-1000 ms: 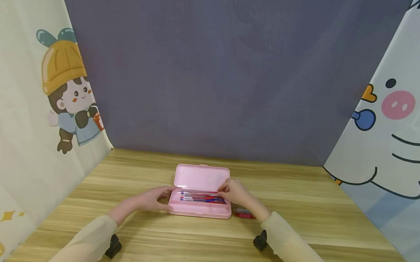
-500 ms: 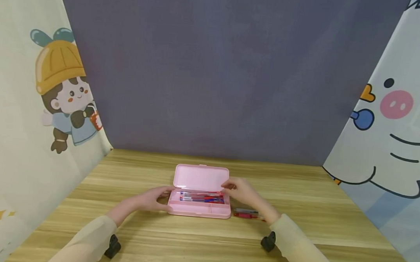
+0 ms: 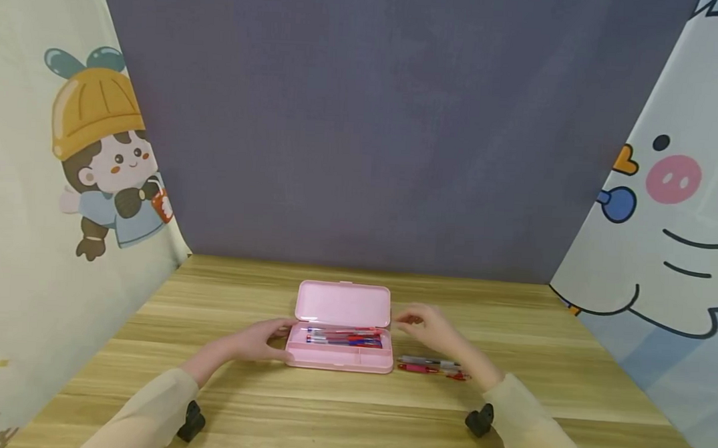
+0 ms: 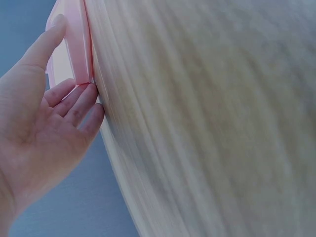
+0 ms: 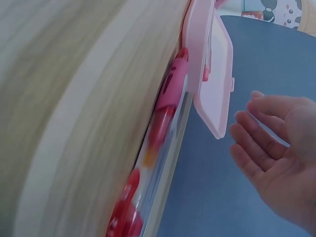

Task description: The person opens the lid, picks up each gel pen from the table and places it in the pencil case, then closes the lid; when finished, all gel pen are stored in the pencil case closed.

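Observation:
A pink pencil case (image 3: pixel 322 358) stands on the table with its lid (image 3: pixel 343 303) raised at the back. Several pens (image 3: pixel 354 342) with red and blue parts lie in its long rear compartment. My left hand (image 3: pixel 254 341) holds the case's left end, thumb at the front corner and fingers at the rear. In the left wrist view the thumb (image 4: pixel 57 32) presses on the pink plastic. Just right of the case, my right hand (image 3: pixel 431 329) hovers with loosely bent fingers and nothing in them; the right wrist view shows its palm bare.
Right of the case, below the right forearm, lie several pens, among them a red one (image 3: pixel 417 368) and a clear one (image 3: pixel 419 360). The wooden table (image 3: pixel 326 423) meets a dark curtain (image 3: pixel 363 130) behind. Cartoon-printed cloths (image 3: pixel 12 169) hang at both sides.
My right hand has moved right, from over the pens in the case to beside it, uncovering more of the loose pens. The left hand has kept its place.

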Motion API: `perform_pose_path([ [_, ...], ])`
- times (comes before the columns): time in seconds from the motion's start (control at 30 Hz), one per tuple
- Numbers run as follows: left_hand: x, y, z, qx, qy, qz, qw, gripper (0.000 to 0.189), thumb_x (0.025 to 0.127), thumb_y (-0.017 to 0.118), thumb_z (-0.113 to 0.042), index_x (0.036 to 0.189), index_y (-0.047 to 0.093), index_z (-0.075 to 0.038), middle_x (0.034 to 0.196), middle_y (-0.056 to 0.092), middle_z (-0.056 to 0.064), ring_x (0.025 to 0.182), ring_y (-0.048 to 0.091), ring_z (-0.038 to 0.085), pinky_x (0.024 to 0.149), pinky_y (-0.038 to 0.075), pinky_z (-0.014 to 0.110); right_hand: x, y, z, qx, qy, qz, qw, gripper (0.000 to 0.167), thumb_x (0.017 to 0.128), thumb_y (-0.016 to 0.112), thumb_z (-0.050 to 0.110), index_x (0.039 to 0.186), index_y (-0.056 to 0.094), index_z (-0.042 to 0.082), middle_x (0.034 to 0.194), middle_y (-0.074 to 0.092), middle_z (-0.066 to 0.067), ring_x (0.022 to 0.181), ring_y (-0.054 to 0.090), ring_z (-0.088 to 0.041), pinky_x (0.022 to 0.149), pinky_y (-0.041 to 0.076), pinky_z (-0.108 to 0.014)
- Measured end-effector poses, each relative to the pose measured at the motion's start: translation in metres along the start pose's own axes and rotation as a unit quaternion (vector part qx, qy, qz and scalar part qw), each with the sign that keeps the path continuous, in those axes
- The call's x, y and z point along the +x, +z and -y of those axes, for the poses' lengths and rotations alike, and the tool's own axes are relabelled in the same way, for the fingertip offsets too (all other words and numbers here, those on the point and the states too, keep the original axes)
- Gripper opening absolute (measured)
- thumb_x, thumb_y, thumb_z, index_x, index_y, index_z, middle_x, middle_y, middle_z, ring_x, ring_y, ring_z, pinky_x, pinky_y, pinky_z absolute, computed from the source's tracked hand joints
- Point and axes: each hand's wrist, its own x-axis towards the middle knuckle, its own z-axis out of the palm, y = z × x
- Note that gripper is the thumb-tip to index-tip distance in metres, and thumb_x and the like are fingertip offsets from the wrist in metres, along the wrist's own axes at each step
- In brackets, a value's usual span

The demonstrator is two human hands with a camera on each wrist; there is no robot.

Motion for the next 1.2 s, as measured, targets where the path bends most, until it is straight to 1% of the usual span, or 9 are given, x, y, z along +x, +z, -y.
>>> perform_pose_path([
  [0.1, 0.000, 0.001, 0.001, 0.002, -0.001, -0.001, 1.0000, 0.081, 0.081, 0.072, -0.037, 0.142, 0.035, 0.002, 0.141, 0.041, 0.026, 0.125, 0.046, 0.040, 0.108, 0.037, 0.051, -0.005, -0.004, -0.003, -0.010, -0.004, -0.005, 0.9999, 0.015, 0.088, 0.066, 0.015, 0.099, 0.072, 0.007, 0.092, 0.070, 0.000, 0.083, 0.064, -0.011, 0.078, 0.057, -0.033],
  [0.23, 0.000, 0.001, 0.002, 0.001, -0.002, -0.002, 1.0000, 0.081, 0.081, 0.072, -0.038, 0.141, 0.036, 0.001, 0.141, 0.041, 0.025, 0.125, 0.046, 0.040, 0.108, 0.037, 0.052, -0.013, -0.010, -0.006, -0.017, 0.001, 0.001, 0.9999, 0.016, 0.089, 0.064, 0.016, 0.100, 0.071, 0.006, 0.092, 0.069, 0.001, 0.084, 0.064, -0.012, 0.079, 0.056, -0.034],
  [0.47, 0.001, 0.000, 0.002, -0.003, 0.004, -0.001, 1.0000, 0.081, 0.081, 0.073, -0.037, 0.141, 0.036, 0.002, 0.141, 0.042, 0.026, 0.126, 0.046, 0.040, 0.108, 0.037, 0.051, -0.025, -0.022, -0.010, -0.028, 0.009, 0.009, 0.9995, 0.016, 0.089, 0.064, 0.016, 0.100, 0.071, 0.007, 0.092, 0.068, 0.003, 0.083, 0.062, -0.010, 0.076, 0.056, -0.031],
  [0.57, 0.002, 0.000, 0.003, 0.000, 0.003, 0.000, 1.0000, 0.081, 0.081, 0.073, -0.038, 0.141, 0.036, 0.001, 0.141, 0.042, 0.025, 0.126, 0.046, 0.039, 0.108, 0.036, 0.051, -0.030, -0.026, -0.012, -0.028, 0.013, 0.012, 0.9995, 0.016, 0.089, 0.064, 0.016, 0.100, 0.071, 0.006, 0.093, 0.067, 0.002, 0.084, 0.062, -0.010, 0.076, 0.056, -0.031],
  [0.73, 0.003, -0.001, 0.005, 0.001, 0.003, 0.000, 1.0000, 0.081, 0.080, 0.073, -0.038, 0.141, 0.036, 0.001, 0.141, 0.042, 0.025, 0.126, 0.046, 0.039, 0.109, 0.036, 0.051, -0.037, -0.031, -0.015, -0.032, 0.024, 0.016, 0.9991, 0.016, 0.090, 0.063, 0.014, 0.101, 0.071, 0.006, 0.093, 0.067, 0.000, 0.085, 0.063, -0.011, 0.077, 0.056, -0.034],
  [0.9, 0.001, -0.001, 0.003, -0.003, -0.003, 0.001, 1.0000, 0.082, 0.080, 0.073, -0.038, 0.141, 0.036, 0.002, 0.141, 0.042, 0.026, 0.126, 0.046, 0.040, 0.109, 0.035, 0.052, -0.045, -0.034, -0.020, -0.039, 0.031, 0.024, 0.9985, 0.016, 0.090, 0.062, 0.012, 0.102, 0.070, 0.006, 0.094, 0.068, -0.001, 0.085, 0.062, -0.011, 0.077, 0.056, -0.035],
  [1.0, 0.001, -0.001, 0.002, 0.000, -0.004, 0.001, 1.0000, 0.081, 0.081, 0.073, -0.038, 0.141, 0.036, 0.002, 0.141, 0.041, 0.026, 0.126, 0.046, 0.040, 0.109, 0.035, 0.052, -0.050, -0.036, -0.022, -0.035, 0.035, 0.028, 0.9984, 0.016, 0.090, 0.062, 0.011, 0.103, 0.070, 0.005, 0.096, 0.068, -0.003, 0.085, 0.062, -0.012, 0.077, 0.056, -0.035],
  [1.2, 0.000, -0.001, 0.001, 0.003, -0.001, 0.001, 1.0000, 0.081, 0.081, 0.072, -0.038, 0.141, 0.036, 0.002, 0.141, 0.042, 0.025, 0.126, 0.046, 0.039, 0.109, 0.036, 0.051, -0.059, -0.040, -0.027, -0.036, 0.038, 0.035, 0.9980, 0.016, 0.089, 0.063, 0.013, 0.102, 0.070, 0.005, 0.093, 0.067, 0.001, 0.083, 0.062, -0.011, 0.076, 0.057, -0.034],
])
